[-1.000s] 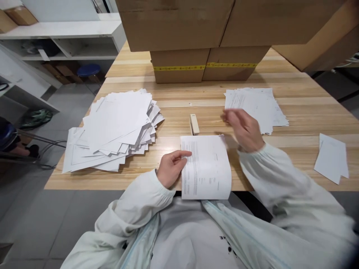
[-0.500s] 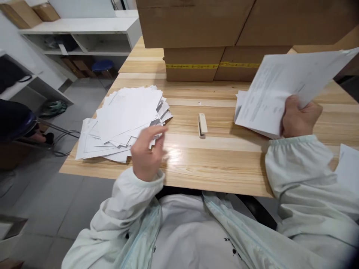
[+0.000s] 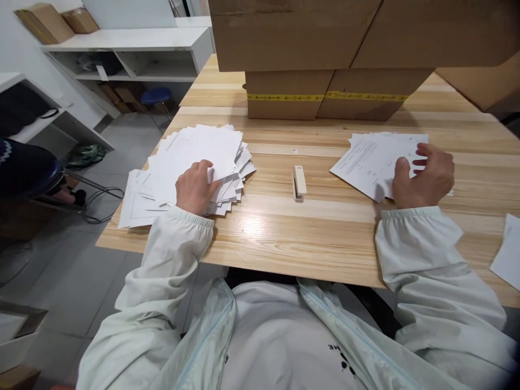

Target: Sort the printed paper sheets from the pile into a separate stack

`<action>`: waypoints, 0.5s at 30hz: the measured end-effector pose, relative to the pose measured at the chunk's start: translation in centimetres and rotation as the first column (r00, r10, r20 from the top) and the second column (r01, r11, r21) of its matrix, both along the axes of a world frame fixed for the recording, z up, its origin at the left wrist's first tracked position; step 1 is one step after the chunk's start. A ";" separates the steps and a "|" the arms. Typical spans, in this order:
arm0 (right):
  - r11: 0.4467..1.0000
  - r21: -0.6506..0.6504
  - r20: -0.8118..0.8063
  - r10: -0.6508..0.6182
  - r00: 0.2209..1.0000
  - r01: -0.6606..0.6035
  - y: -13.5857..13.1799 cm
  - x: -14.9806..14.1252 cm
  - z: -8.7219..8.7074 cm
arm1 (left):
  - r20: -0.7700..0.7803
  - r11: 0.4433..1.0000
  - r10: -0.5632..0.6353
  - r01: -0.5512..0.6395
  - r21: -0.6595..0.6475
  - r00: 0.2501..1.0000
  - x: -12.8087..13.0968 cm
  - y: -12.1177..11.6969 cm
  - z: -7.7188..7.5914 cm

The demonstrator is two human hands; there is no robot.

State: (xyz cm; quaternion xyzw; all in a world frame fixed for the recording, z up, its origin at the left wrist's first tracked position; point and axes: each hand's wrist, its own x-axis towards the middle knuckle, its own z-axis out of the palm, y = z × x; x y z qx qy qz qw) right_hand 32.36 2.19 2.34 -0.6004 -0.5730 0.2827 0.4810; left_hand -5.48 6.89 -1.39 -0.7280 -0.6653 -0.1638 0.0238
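Observation:
My left hand (image 3: 195, 187) lies on a loose heap of white sheets (image 3: 190, 157) at the table's left. Its fingers curl over the edge of the top sheet and the thumb presses in from the side. Over a smaller stack of printed sheets (image 3: 371, 160) on the right, my right hand (image 3: 424, 176) rests with fingers apart. Its thumb lies on the top sheet, which sits flat and slightly askew. A cream stapler (image 3: 299, 182) lies between the two stacks, touched by neither hand.
Cardboard boxes (image 3: 290, 103) with yellow tape are stacked along the far side of the wooden table (image 3: 292, 238). A loose sheet (image 3: 507, 254) lies at the right edge. White shelving (image 3: 122, 43), a blue stool (image 3: 156, 96) and floor cables (image 3: 101, 200) are to the left.
My right hand has carried the printed sheets from the front edge and laid them on the right stack. My left hand has moved left onto the big heap.

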 end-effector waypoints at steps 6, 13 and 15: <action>0.999 0.005 -0.033 0.049 0.998 -0.048 -1.1 -1.8 -2.8 | 0.001 0.988 0.090 -0.090 0.123 0.996 0.2 -1.8 1.8; 0.681 -0.060 -0.452 0.633 0.629 -0.729 -4.2 -8.1 -4.8 | 0.079 0.875 -0.361 0.308 0.373 0.929 10.1 -9.9 2.2; 0.722 -0.002 -0.489 0.603 0.631 -0.692 -4.8 -9.3 -5.0 | 0.037 0.827 -0.461 0.414 0.379 0.887 12.7 -11.1 1.2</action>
